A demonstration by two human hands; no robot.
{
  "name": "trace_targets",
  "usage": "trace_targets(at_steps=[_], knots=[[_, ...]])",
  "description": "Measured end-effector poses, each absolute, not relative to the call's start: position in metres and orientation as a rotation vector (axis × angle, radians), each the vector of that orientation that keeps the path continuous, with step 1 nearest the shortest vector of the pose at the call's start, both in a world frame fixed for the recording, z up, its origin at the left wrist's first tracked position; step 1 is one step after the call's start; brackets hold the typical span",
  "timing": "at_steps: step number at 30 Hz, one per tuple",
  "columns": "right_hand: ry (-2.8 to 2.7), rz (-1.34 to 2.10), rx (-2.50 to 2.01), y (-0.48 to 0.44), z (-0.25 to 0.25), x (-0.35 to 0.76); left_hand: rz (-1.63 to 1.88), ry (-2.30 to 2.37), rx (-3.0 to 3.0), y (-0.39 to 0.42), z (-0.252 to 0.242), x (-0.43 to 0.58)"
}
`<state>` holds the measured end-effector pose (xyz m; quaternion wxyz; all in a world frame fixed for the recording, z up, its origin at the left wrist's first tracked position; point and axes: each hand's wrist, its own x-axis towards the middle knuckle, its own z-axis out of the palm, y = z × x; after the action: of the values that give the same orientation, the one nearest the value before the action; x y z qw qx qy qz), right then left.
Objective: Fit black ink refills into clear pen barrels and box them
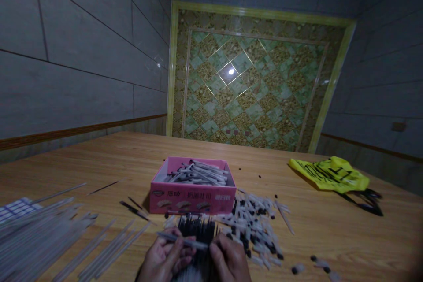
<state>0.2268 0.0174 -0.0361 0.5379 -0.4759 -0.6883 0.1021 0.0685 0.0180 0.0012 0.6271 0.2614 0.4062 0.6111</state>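
- A slim, pale pen-like tube (185,240) lies slantwise across the left hand (167,255), pinched between its thumb and fingers; the far end rests over the curled fingers and the other end points toward the right hand (229,257).
- The right hand's fingers are bent inward, thumb close to the forefinger, right by that end of the tube; whether they pinch anything there cannot be told.
- Below and just beyond the tube, between the hands, is a bunch of thin dark rods (198,226), partly hidden by the fingers.
- Beyond the rods stands an open pink box (160,202), holding a heap of similar pale tubes with some dark ends, lying mostly crosswise.
- Right of the box, a loose pile of short whitish pieces with black ends (261,224) spreads on the wooden table (317,224).
- On the left lie many long, clear tubes (39,238), near a checked cloth (16,209).
- Farther right is a crumpled yellow bag (330,175) with black lettering.
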Motion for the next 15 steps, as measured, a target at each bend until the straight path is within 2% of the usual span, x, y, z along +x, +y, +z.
trace_targets(at_steps=[15], knots=[[-1.665, 0.261, -1.119, 0.0163, -0.0350, 0.2262, 1.389, 0.931, 0.609, 0.0167, 0.0015, 0.0683]])
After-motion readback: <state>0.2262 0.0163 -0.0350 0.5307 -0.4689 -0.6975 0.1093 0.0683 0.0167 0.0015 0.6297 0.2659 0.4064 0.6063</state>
